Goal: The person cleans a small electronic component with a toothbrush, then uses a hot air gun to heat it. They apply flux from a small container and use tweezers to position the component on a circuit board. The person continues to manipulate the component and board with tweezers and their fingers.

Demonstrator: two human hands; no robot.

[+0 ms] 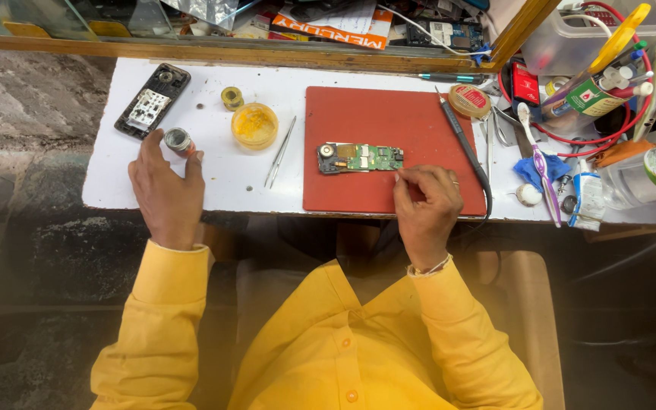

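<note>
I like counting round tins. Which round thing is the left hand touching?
The small silver round tin, between the left hand's fingers. The yellow open tin and the little yellow one sit farther up the white table, untouched.

matt red mat (389,144), shiny metal tweezers (280,151), glossy white tabletop (214,178)

On the counter (214,186): one red mat (389,182), one green circuit board (360,158), one opened phone shell (152,100), one pair of tweezers (280,151). One soldering iron (461,140), one toothbrush (537,156). Two yellow round tins: one large (254,125), one small (231,97).
</note>
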